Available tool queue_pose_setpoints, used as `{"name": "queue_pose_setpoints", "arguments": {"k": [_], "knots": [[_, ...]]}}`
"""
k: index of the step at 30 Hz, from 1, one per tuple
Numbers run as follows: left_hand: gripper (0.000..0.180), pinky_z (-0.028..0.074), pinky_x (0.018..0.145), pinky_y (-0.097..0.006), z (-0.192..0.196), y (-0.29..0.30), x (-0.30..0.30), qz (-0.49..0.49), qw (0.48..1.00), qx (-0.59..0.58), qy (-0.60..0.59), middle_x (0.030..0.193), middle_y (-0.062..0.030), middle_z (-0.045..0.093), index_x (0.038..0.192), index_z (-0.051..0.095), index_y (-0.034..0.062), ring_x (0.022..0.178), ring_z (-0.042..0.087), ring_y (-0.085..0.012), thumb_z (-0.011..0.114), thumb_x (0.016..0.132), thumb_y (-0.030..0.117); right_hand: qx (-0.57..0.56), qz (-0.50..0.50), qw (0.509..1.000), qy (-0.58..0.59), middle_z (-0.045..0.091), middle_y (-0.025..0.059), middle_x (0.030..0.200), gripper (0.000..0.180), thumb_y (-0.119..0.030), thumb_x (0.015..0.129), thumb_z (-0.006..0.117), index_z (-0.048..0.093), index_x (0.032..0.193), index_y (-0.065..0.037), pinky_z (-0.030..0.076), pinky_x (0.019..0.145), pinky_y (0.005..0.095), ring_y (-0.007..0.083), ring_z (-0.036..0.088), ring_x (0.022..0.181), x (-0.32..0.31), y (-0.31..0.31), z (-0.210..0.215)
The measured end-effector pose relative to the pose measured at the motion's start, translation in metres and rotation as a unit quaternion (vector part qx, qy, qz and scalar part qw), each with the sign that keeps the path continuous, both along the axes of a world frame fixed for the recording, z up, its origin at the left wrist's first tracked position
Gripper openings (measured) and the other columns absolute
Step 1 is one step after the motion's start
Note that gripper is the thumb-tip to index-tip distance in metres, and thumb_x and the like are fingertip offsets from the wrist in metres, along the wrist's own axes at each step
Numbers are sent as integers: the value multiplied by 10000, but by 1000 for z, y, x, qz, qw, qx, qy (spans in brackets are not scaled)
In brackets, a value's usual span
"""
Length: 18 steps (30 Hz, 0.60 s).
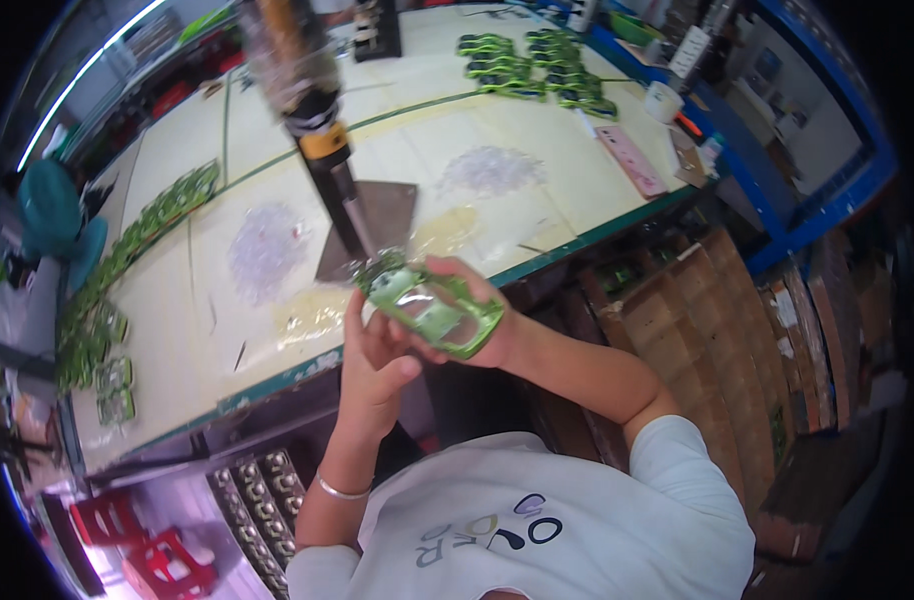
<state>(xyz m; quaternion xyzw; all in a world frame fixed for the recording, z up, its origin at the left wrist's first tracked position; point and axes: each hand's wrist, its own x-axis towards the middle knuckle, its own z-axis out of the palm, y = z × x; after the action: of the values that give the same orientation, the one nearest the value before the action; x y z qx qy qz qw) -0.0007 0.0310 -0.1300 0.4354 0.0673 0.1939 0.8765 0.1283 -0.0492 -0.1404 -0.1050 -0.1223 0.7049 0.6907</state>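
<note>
A green toy car body (432,310) with clear windows lies tilted in my right hand (485,318), whose fingers and thumb wrap its near and right sides. Its far end is just under the tip of an upright power screwdriver (347,205), dark with a yellow band; whether they touch I cannot tell. My left hand (375,365) is at the car's left side, thumb stretched out away from it and fingers apart, some partly hidden beside the car. Beneath the screwdriver sits a dark flat plate (389,212) on the pale worktable (307,160).
Small clear parts lie in two piles, a left pile (267,252) and a right pile (493,171). Green car parts (167,205) line the left edge; more green parts (537,70) stand at the back. A pink phone-like slab (630,160) and white cup (662,102) are at the right.
</note>
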Motion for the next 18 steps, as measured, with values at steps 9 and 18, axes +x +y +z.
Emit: {"name": "queue_pose_setpoints", "arguments": {"k": [9, 18], "knots": [[1146, 279, 958, -411, -4, 2, -12, -11, 992, 122, -19, 1260, -193, 322, 1329, -87, 75, 1180, 320, -275, 770, 578, 198, -29, 56, 995, 81, 562, 211, 832, 450, -379, 857, 359, 523, 992, 18, 456, 418, 283, 282, 561, 616, 8, 2, 14], [1182, 311, 934, -357, 7, -3, -10, 17, 995, 94, -18, 1100, -111, 412, 1353, 1, 89, 1045, 411, -204, 807, 506, 265, -36, 42, 990, 131, 485, 326, 855, 584, -451, 866, 294, 371, 1166, 44, 449, 347, 267, 281, 539, 485, 10, 3, 19]]}}
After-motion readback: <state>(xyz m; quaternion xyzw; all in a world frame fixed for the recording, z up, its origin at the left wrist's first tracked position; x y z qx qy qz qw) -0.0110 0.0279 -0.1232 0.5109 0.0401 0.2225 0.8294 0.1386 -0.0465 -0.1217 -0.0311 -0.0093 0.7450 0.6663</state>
